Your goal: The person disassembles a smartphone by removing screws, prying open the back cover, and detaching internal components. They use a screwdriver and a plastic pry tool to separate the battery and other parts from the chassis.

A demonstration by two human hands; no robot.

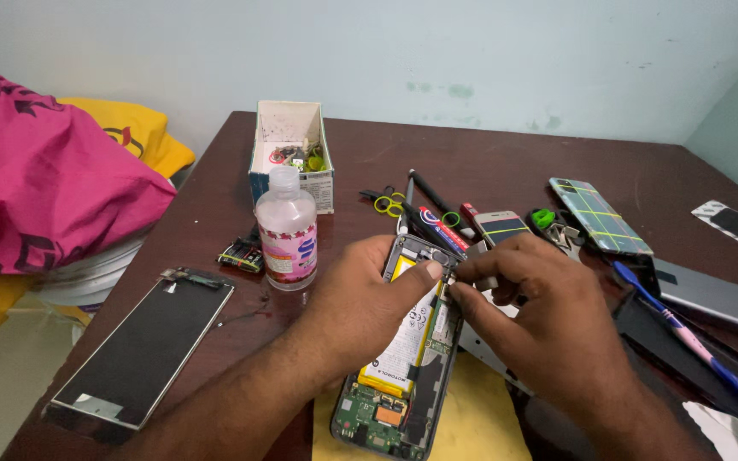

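Observation:
An opened phone lies face down on a yellow sheet, showing its battery and green circuit board. My left hand rests on the phone's left side, thumb pressed at the upper frame. My right hand pinches with thumb and forefinger at the phone's top right corner, near the camera area. Whether a small part sits between those fingertips is too small to tell.
A detached screen panel lies at the left. A clear liquid bottle and a small open box of parts stand behind. Pens, tools, another phone, a taped panel and a blue-pink tool crowd the right. Pink cloth lies left.

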